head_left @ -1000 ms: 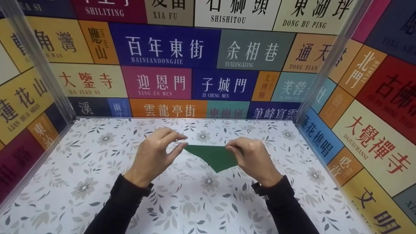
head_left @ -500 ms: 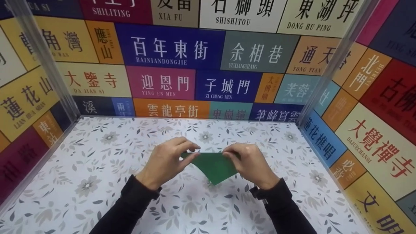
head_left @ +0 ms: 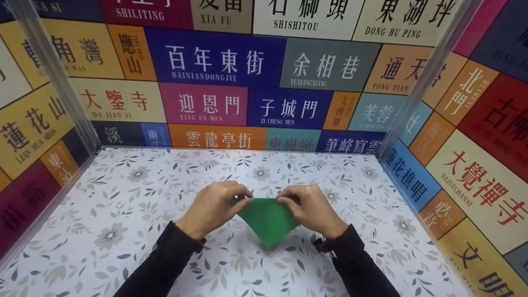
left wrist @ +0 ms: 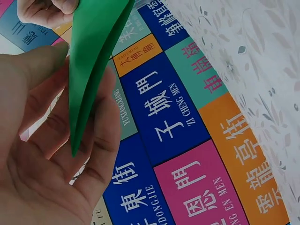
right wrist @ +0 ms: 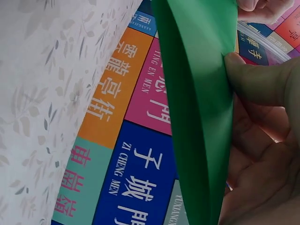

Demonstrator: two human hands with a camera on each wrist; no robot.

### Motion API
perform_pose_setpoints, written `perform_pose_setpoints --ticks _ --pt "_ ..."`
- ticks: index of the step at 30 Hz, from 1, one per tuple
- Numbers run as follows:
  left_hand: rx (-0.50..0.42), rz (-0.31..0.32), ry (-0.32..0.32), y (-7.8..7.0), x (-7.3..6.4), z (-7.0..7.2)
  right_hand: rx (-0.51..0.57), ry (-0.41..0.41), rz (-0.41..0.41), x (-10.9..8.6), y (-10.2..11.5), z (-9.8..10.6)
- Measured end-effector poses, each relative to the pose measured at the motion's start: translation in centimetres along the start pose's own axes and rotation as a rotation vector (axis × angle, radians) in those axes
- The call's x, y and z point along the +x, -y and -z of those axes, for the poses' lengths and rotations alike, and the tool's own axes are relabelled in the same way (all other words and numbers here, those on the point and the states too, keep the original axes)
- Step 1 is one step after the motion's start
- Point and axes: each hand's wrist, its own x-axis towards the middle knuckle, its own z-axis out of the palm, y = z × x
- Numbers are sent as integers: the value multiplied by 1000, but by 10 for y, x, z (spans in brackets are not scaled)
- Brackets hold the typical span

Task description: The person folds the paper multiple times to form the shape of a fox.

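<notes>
A green sheet of paper (head_left: 269, 222), folded into a triangle, hangs between my hands with its straight fold on top and its point downward. My left hand (head_left: 218, 206) pinches the top edge at the left, thumb toward me and fingers behind. At the right end of that edge my right hand (head_left: 310, 208) pinches the paper the same way. In the left wrist view the paper (left wrist: 91, 61) shows two layers slightly parted, narrowing to a corner over the fingers. The right wrist view shows the thumb pressed on the paper's folded edge (right wrist: 215, 84), with the layers gaping below.
Under the hands lies a table (head_left: 136, 214) covered in a white cloth with grey flowers and leaves. Panels of coloured signs (head_left: 214, 62) with Chinese characters stand behind it and at both sides. Clear strips (head_left: 412, 90) run up the two back corners.
The left hand has moved right and taken hold of the paper's left end. Both hands have come closer together and lower, and the paper's point now hangs further down toward me.
</notes>
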Motion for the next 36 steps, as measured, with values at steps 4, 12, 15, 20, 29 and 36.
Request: perform_pose_setpoints --ticks 4,12,15,20,29,36 --pt "-38 32 37 3 0 -7 37 42 -48 0 -6 -5" --pt "-56 64 94 10 -1 -20 65 98 -151 -2 -17 -17" --pt "-68 77 106 13 -2 -22 73 112 -169 -2 -21 -21" --pt "-92 103 115 20 -3 -28 76 126 -176 -2 -28 -28" --pt "-98 186 138 35 -9 -43 48 162 -210 -5 -41 -37" --pt "-94 278 165 47 -16 -52 -10 188 -266 -8 -52 -40"
